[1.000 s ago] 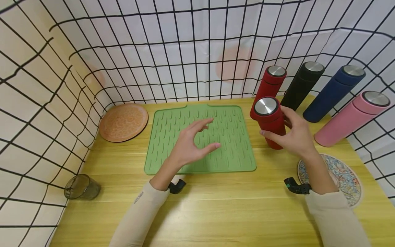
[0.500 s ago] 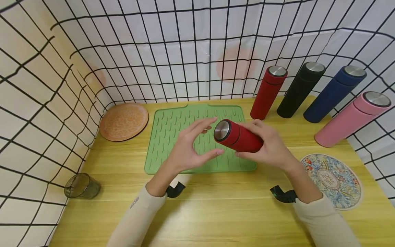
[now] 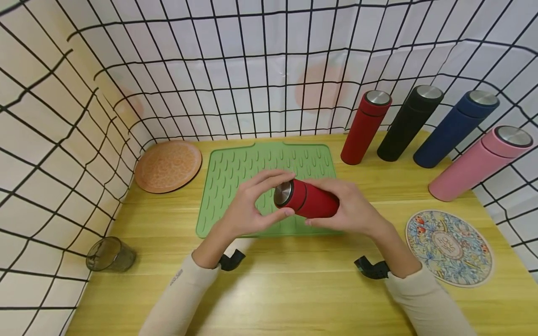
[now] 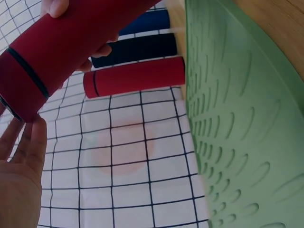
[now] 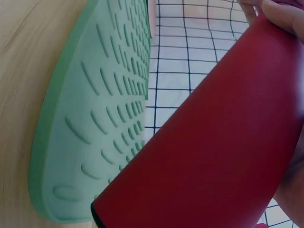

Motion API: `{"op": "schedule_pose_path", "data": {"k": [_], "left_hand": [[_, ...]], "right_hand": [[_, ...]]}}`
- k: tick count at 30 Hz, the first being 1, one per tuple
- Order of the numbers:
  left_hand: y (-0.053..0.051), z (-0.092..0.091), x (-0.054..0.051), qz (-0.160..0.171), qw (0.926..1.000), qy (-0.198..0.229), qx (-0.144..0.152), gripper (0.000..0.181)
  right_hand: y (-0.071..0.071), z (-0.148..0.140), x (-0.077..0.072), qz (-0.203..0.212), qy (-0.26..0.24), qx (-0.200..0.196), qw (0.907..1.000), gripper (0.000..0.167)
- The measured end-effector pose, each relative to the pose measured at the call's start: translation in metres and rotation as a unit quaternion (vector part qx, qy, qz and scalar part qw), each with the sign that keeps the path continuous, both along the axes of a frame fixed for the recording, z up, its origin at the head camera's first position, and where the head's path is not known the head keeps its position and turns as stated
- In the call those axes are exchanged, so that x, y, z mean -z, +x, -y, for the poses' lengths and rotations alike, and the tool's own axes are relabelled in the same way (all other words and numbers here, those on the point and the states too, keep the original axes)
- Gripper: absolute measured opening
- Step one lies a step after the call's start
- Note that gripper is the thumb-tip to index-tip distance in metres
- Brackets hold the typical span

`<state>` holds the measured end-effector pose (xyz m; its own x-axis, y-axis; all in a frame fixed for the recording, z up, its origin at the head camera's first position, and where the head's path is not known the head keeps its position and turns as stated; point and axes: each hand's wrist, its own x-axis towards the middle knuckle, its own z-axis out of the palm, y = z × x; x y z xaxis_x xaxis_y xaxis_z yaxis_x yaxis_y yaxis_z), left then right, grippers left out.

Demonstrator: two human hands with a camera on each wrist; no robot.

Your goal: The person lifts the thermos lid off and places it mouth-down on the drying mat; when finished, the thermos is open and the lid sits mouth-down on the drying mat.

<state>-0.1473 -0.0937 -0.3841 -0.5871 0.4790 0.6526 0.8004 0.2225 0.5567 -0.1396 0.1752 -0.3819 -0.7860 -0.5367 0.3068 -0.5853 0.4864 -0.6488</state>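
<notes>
A red thermos (image 3: 316, 200) with a steel-topped cap (image 3: 283, 193) is held in the air, tilted with its cap toward the left, above a ribbed green mat (image 3: 222, 196). My right hand (image 3: 350, 207) grips its body near the base. At the cap end, my left hand (image 3: 248, 205) has its fingers on the upper side and its thumb on the lower. The left wrist view has the left fingertips (image 4: 35, 135) touching the cap's edge. In the right wrist view the thermos body (image 5: 204, 137) covers much of the scene.
Another red thermos (image 3: 364, 128), a black one (image 3: 408, 126), a blue one (image 3: 454, 129) and a pink one (image 3: 477, 163) stand at the right. A patterned round coaster (image 3: 470, 249) lies nearer. At left are an orange round plate (image 3: 168, 165) and a glass (image 3: 112, 254). Grid-patterned walls (image 3: 265, 70) enclose the table.
My right hand has lifted the nearer red thermos from the right, brought it left over the mat and tilted it. My left fingers have closed in on its cap.
</notes>
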Motion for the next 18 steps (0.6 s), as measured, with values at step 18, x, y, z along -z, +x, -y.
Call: {"op": "schedule_pose_path", "data": {"k": [18], "left_hand": [[0.0021,0.0008,0.0047,0.004,0.9991,0.006,0.041,0.067]], "right_hand": [[-0.0037,0.0043,0.0006,0.062,-0.010,-0.041,0.9972,0.068]]}}
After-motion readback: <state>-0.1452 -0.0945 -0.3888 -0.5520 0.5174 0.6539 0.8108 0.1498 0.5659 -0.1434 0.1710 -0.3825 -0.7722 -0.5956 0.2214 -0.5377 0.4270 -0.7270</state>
